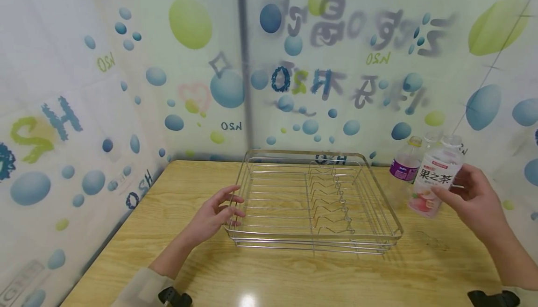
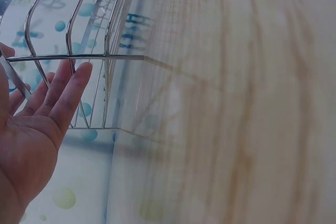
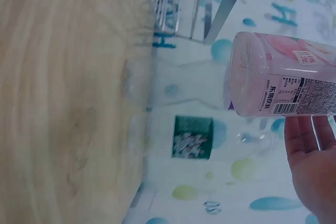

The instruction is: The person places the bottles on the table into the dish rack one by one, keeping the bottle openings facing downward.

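Note:
A wire dish rack stands on the wooden table. At its left side is my left hand, its fingers loosely extended over the rim. In the left wrist view, the fingers of the left hand lie against the metal wires of the rack. To the right of the rack, my right hand grips a clear plastic bottle with a white and pink peach label, thumb in front and fingers behind. This bottle is slightly tilted. The right wrist view shows its base clear of the table.
Behind the held bottle stands a clear bottle with a purple label and yellowish cap. Another clear bottle is mostly hidden there; a green label shows in the right wrist view. A patterned curtain backs the table.

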`<state>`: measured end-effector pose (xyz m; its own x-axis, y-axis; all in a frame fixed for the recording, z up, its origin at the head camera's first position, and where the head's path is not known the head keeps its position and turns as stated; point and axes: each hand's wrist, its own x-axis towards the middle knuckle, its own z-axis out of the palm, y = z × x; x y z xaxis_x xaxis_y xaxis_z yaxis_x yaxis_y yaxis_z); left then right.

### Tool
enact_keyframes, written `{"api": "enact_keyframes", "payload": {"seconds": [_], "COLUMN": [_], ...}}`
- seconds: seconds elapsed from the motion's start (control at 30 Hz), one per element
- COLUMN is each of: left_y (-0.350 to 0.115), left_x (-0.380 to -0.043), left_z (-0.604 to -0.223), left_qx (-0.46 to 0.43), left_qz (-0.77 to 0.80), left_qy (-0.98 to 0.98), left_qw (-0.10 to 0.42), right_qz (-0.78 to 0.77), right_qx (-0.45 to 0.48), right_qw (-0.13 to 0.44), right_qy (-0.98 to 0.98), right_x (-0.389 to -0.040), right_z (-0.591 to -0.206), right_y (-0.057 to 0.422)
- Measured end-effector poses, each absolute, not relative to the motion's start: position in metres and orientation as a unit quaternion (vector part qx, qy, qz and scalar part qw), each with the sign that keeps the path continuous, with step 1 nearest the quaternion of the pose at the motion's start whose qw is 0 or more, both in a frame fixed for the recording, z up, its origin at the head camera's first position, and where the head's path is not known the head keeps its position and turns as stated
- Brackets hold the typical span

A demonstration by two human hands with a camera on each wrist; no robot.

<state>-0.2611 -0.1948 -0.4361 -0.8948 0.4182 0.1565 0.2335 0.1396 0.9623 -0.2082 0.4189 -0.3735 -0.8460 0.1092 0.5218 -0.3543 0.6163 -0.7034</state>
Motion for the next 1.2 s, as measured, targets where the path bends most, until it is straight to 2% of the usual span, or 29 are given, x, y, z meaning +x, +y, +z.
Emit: {"api": "enact_keyframes", "payload": {"seconds": [0.53,0.8,1.2], "left_y": [-0.195,-0.195,-0.196], "left_x": [-0.263,-0.262,-0.263], "left_z": [-0.436,-0.435,-0.437], "left_qx": [0.218,0.222,0.22], "left_qz": [0.617,0.618,0.618], "left_qy": [0.752,0.751,0.751], "left_qw": [0.073,0.072,0.074], "right_qz": [0.467,0.486,0.492], "right_qx": [0.182,0.219,0.241], "right_qw": [0.258,0.207,0.144], "right_qy": [-0.826,-0.821,-0.824], "right_x": [-0.216,-0.227,-0.237], "right_z": [-0.336,-0.324,-0.329], "right_y": [0.349,0.306,0.246]}}
